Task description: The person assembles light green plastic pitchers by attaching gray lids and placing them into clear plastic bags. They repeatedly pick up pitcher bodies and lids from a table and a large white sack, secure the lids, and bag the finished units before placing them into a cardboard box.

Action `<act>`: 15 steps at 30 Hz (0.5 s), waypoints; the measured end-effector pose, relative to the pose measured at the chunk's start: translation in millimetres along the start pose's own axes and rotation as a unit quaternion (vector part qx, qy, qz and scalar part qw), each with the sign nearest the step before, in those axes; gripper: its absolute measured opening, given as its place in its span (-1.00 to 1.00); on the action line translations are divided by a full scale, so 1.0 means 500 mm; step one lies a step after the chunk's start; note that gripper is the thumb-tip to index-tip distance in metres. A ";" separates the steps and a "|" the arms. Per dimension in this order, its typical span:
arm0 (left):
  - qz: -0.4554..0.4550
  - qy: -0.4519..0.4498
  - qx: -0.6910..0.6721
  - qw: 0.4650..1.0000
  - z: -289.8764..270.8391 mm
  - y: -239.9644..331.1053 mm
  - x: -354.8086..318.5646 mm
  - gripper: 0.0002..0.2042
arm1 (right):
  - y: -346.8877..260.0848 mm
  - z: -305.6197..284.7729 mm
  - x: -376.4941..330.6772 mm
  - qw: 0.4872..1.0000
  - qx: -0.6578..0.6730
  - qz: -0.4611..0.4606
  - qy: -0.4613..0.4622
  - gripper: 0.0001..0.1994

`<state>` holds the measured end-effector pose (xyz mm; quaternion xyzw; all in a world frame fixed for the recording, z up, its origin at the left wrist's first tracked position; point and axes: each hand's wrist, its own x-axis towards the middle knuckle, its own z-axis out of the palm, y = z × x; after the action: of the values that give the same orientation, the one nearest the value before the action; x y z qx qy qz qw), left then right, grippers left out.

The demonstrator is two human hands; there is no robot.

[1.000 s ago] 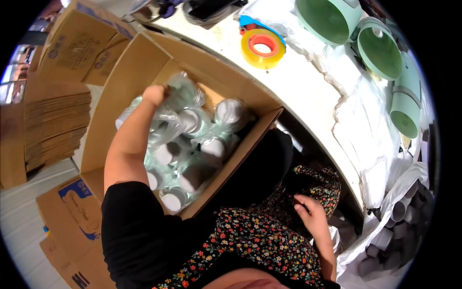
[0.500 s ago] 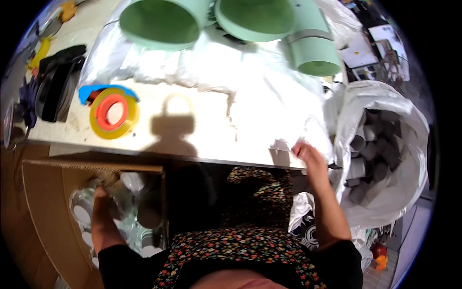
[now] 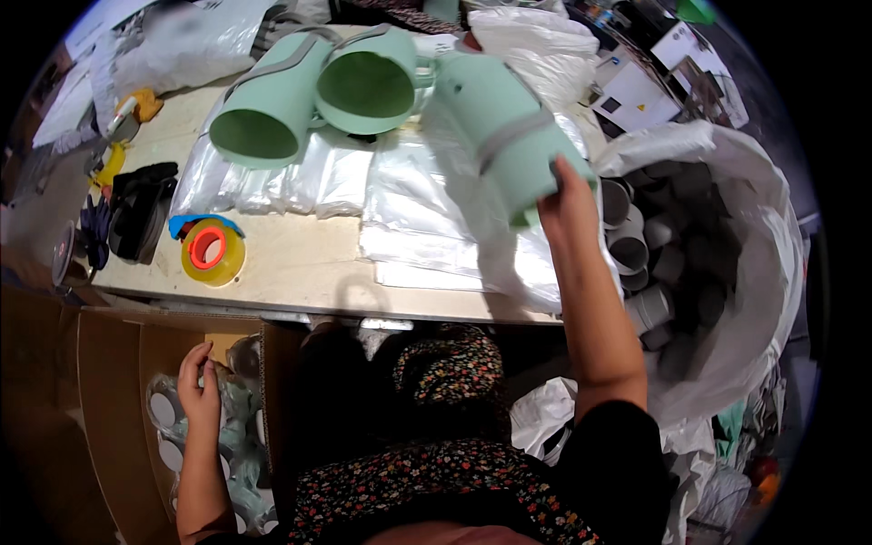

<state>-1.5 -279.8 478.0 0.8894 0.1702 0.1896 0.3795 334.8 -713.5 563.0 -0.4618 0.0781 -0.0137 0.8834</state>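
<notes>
Three mint-green cups with grey bands lie on the worktable. My right hand [image 3: 570, 202] grips the rim end of the rightmost cup [image 3: 513, 141], which is tilted above the plastic bags. The middle cup [image 3: 368, 91] and the left cup [image 3: 263, 118] lie with their wide mouths towards me. My left hand [image 3: 198, 386] is over an open cardboard box [image 3: 113, 400], its fingers apart and nothing between them. Inside the box are several plastic-wrapped pieces with white round ends [image 3: 163, 409], partly hidden by my left forearm.
Flat clear plastic bags [image 3: 418, 236] cover the middle of the worktable [image 3: 300, 259]. A yellow tape roll [image 3: 213, 252] sits at its left, near a black holder [image 3: 141, 213]. To the right stands a white sack [image 3: 763, 272] of grey cylindrical parts [image 3: 649, 309].
My left hand has come up out of the box's contents. My right hand has moved from the table's front edge up to the rightmost cup and taken hold of it. My view has shifted.
</notes>
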 end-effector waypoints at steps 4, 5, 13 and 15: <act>0.215 -0.061 -0.105 0.969 0.066 0.236 0.025 -0.80 | -0.110 -0.202 -0.281 0.990 -0.116 -0.060 0.047 -0.57; 0.245 -0.095 -0.125 0.957 0.090 0.283 0.033 -0.78 | -0.135 -0.265 -0.334 0.987 -0.153 -0.054 0.009 -0.62; 0.078 -0.537 -0.221 0.810 0.356 0.448 -0.022 -0.37 | -0.196 -0.371 -0.434 0.741 -0.446 -0.108 -0.490 -0.76; -0.023 -0.502 -0.231 0.833 0.394 0.457 -0.027 -0.56 | -0.200 -0.399 -0.410 0.830 -0.351 -0.141 -0.410 -0.77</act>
<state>115.1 -555.7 518.2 0.7445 -0.0717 -0.2578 0.6117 107.4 -913.4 558.8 -0.7098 -0.3571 0.0807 0.6017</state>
